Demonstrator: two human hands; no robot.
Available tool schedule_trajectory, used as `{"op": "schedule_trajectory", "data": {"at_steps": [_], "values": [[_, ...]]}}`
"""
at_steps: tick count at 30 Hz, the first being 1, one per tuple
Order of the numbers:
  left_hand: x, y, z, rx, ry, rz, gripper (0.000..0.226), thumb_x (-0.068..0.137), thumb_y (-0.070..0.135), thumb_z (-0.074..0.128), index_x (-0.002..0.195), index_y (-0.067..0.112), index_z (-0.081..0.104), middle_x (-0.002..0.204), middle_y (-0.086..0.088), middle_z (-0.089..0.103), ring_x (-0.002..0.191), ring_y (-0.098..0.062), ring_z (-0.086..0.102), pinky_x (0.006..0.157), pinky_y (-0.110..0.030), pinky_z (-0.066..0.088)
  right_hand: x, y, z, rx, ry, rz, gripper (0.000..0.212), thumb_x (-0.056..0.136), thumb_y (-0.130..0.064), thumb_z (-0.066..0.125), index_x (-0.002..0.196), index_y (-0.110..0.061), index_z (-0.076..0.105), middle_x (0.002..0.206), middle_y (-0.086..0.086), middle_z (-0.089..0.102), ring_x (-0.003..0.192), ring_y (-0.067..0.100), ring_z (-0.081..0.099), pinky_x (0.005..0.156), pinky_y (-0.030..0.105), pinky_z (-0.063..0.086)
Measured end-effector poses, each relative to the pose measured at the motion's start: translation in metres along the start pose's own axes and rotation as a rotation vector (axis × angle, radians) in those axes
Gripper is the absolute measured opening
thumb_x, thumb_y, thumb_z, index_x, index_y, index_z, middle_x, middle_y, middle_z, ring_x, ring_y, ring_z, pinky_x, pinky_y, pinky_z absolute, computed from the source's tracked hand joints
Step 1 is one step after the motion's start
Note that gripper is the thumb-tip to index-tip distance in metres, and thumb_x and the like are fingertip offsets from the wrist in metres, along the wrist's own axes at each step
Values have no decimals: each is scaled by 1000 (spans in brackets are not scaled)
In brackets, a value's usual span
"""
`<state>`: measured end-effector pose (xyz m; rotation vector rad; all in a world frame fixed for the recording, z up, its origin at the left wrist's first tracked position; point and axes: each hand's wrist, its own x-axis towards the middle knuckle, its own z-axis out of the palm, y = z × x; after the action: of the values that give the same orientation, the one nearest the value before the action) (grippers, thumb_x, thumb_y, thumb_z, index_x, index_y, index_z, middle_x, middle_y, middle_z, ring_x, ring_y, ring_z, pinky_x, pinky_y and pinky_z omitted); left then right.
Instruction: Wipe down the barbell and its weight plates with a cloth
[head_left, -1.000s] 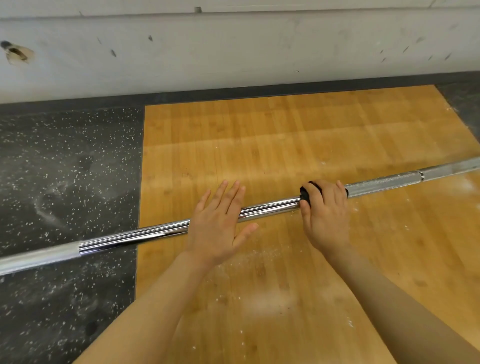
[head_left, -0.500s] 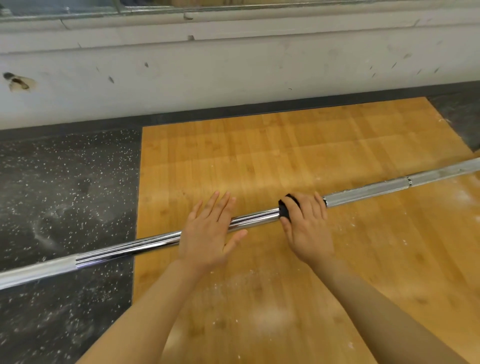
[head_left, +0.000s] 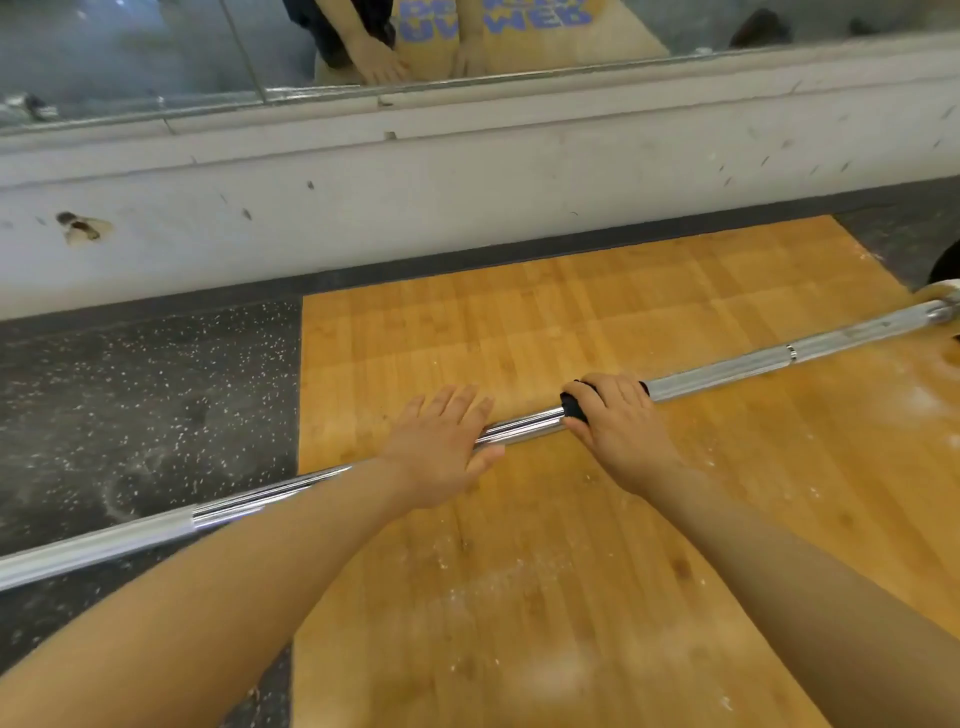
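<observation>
Floor: light wooden platform (head_left: 597, 519), dusted with white powder, bordered on the left by black speckled rubber matting (head_left: 145, 405). Beyond it stood a scuffed white wall base (head_left: 467, 197) with a gouged hole (head_left: 80, 227) at left. A mirror (head_left: 130, 52) ran above it.

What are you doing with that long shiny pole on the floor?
A person is cleaning a barbell that lies across a wooden platform. The right hand grips a black cloth wrapped around the bar near its middle. The left hand rests flat on the bar beside it, fingers straight, as if to steady it. White chalky dust speckles the wood. A mirror runs along the wall behind.
</observation>
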<state>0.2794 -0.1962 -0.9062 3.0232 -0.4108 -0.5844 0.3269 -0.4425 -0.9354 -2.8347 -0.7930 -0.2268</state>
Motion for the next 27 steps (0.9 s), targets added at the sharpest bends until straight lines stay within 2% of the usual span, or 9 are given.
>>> {"op": "schedule_trajectory", "data": {"at_steps": [3,7,11,16,22,27], "values": [[7,11,-17,83,-13,18,66,101,52,27,155,20,6,163,-4,-2,150,-25,1,118,-52,1,2,-3,-13,10,34,39,38,88,-27,69,119,-5,62,112,14,61,101,36,58,86,45,45],[15,43,-23,-130,43,-76,63,100,47,33,154,21,12,163,-2,4,149,-23,4,116,-52,4,-11,-1,-37,-32,115,188,43,82,-23,77,117,-2,63,112,18,62,94,41,60,76,48,49],[18,64,-22,-211,96,-55,61,101,45,32,154,21,13,163,-4,2,149,-23,-1,117,-50,-1,-29,20,-73,-171,55,186,46,82,-23,75,120,-1,61,113,20,61,97,42,60,81,48,48],[19,68,-29,-282,136,-77,60,101,48,29,154,24,14,163,-3,3,150,-23,-2,117,-49,-1,-48,32,-112,-277,26,290,48,81,-24,76,122,-4,60,112,18,61,91,40,60,75,46,50],[28,74,-31,-358,115,-112,64,100,48,31,155,25,6,163,-6,4,149,-27,-1,117,-51,2,-61,35,-124,-336,-45,262,43,86,-26,71,122,-6,58,113,16,60,93,37,57,81,45,48],[35,80,-19,-373,161,-125,64,100,48,30,155,27,4,163,-6,6,149,-27,0,117,-51,2,-69,46,-119,-308,-137,229,42,93,-31,63,129,-10,56,123,12,57,104,36,55,90,44,44]]}}
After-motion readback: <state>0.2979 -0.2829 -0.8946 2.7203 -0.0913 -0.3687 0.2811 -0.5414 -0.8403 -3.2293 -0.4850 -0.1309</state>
